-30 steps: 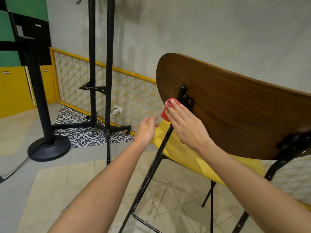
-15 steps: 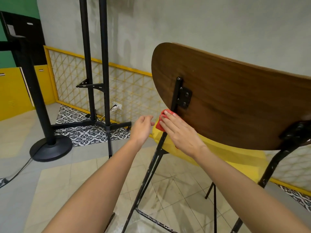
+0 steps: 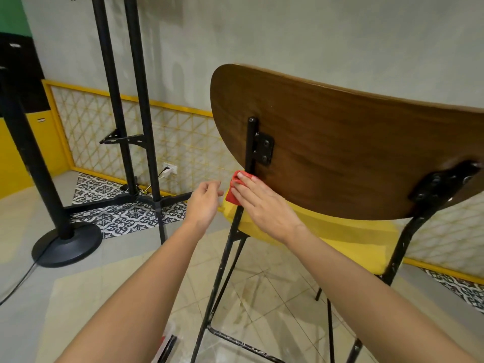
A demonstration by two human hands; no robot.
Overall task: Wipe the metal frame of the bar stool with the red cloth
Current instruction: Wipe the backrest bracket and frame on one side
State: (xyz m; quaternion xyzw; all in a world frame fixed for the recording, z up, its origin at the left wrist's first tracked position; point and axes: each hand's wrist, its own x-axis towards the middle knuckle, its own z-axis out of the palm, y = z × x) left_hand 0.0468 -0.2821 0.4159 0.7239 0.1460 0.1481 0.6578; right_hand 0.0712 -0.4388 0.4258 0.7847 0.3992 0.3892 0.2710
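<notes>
1. Left of the bar stool stand two tall black poles joined by a perforated bracket, and further left a thick black post on a round base. A cable runs from a wall socket low on the grey wall, above a strip of patterned black-and-white tiles.
2. Nothing stands between the hands and the stool's near upright.
3. The right hand lies flat, fingers extended, pressing the red cloth against the black metal frame just below the backrest's lower edge and above the yellow seat. The cloth is bunched under the fingertips and wraps the tube's left side.
4. The left hand hovers just beside the cloth, fingers loosely curled, gripping nothing and touching neither cloth nor frame.
5. The frame is thin black tubing, its paint chipped with pale specks along the leg and the footrest bar. A black bolted plate fixes it to the curved dark wooden backrest.
</notes>
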